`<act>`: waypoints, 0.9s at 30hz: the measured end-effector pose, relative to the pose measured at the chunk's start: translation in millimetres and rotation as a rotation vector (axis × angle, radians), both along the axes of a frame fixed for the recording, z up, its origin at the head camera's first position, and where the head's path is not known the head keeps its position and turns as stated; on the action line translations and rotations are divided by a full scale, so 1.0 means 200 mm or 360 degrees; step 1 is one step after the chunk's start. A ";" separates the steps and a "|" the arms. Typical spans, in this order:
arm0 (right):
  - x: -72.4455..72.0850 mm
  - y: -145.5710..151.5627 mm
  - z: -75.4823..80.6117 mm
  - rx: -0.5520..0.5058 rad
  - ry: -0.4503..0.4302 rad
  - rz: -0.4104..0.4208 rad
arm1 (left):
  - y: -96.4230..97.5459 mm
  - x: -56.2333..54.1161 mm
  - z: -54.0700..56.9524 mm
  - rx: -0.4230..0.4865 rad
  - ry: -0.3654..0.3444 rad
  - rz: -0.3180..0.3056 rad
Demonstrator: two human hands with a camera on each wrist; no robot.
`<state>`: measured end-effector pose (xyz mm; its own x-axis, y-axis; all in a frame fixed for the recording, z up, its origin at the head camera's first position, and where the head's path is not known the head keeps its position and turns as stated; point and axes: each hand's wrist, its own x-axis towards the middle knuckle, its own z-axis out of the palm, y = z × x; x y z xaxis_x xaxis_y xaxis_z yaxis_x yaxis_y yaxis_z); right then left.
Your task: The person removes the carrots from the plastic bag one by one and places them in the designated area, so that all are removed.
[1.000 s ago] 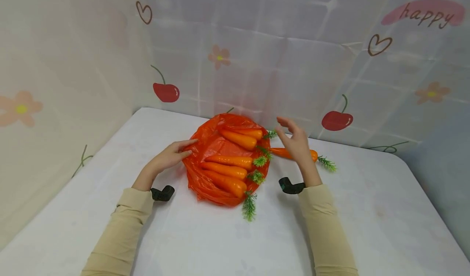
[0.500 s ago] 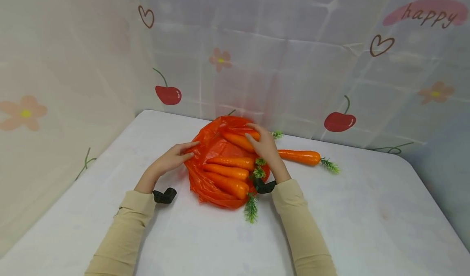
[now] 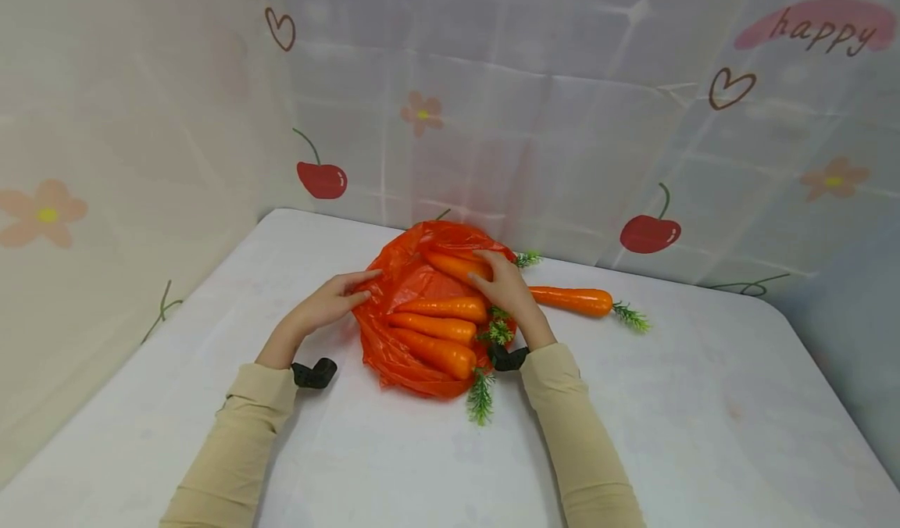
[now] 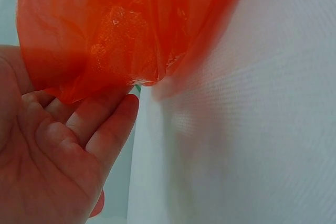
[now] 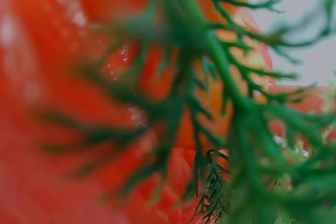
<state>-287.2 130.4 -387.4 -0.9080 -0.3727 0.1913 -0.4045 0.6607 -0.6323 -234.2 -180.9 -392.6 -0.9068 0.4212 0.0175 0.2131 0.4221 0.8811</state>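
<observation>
A thin red-orange plastic bag lies spread on the table with several orange carrots inside, their green tops towards its right side. My left hand holds the bag's left rim between thumb and fingers; in the left wrist view the plastic drapes over the fingers. My right hand reaches over the bag's right side, its thumb and fingers around the thick end of an upper carrot. Below it lie three more carrots, the middle one among them. Blurred green fronds fill the right wrist view.
Outside the bag, a loose carrot rests to the right of the right hand, its leaves pointing right. A white cloth covers the table. Behind it hangs a printed curtain, close to the bag's far side.
My right hand has come left and down from beside the bag onto the upper carrot, its fingertips lowering slightly in the last half second. The left hand stays at the bag's rim.
</observation>
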 end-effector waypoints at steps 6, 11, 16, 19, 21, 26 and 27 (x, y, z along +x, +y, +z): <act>-0.01 0.00 -0.01 0.0024 -0.0006 0.0006 | 0.00 0.00 0.00 -0.0017 -0.0002 0.0009; -0.02 0.01 -0.03 0.0056 0.0030 0.0034 | 0.01 0.01 0.02 -0.0019 -0.0008 0.0014; -0.02 0.01 -0.04 0.0092 0.0022 0.0006 | 0.01 0.01 0.02 -0.0024 -0.0004 0.0008; -0.02 0.01 -0.04 0.0112 0.0005 -0.0029 | 0.01 0.01 0.02 -0.0032 0.0007 0.0003; -0.02 0.01 -0.04 0.0127 -0.0007 -0.0046 | 0.01 0.00 0.02 -0.0032 0.0004 0.0005; -0.03 0.02 -0.03 0.0156 -0.0013 -0.0054 | 0.01 0.01 0.02 -0.0025 -0.0011 0.0009; -0.03 0.02 -0.03 0.0163 -0.0012 -0.0053 | 0.01 0.01 0.02 -0.0022 -0.0009 0.0005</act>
<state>-292.4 133.8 -394.3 -0.9214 -0.3597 0.1469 -0.3768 0.7352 -0.5635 -233.0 -178.5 -389.1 -0.9081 0.4187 0.0063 0.2066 0.4350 0.8764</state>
